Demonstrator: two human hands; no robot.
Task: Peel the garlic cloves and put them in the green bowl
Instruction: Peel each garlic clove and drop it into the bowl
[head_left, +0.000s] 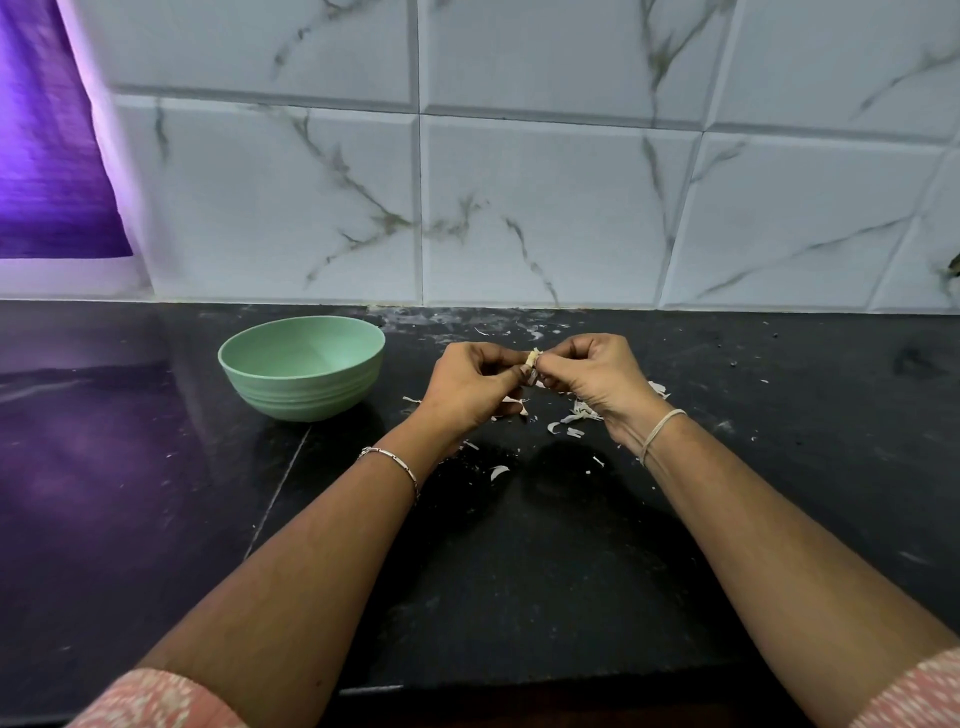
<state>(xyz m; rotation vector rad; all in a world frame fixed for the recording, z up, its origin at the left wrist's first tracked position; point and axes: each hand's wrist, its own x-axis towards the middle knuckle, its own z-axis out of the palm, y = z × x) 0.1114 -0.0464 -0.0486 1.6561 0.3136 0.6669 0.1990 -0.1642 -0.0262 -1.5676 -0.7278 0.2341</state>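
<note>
A small pale garlic clove (532, 360) is pinched between the fingertips of both hands, held a little above the black counter. My left hand (470, 387) grips it from the left and my right hand (592, 376) from the right, fingers curled. The green bowl (301, 375) stands upright on the counter to the left of my hands; the part of its inside that shows holds nothing. White garlic skins (574, 418) lie scattered on the counter beneath and around my hands.
The black stone counter (519, 571) runs to a marble-tiled wall (519, 208) at the back. Its front edge is near the bottom of the view. A purple cloth (47, 156) hangs at the upper left.
</note>
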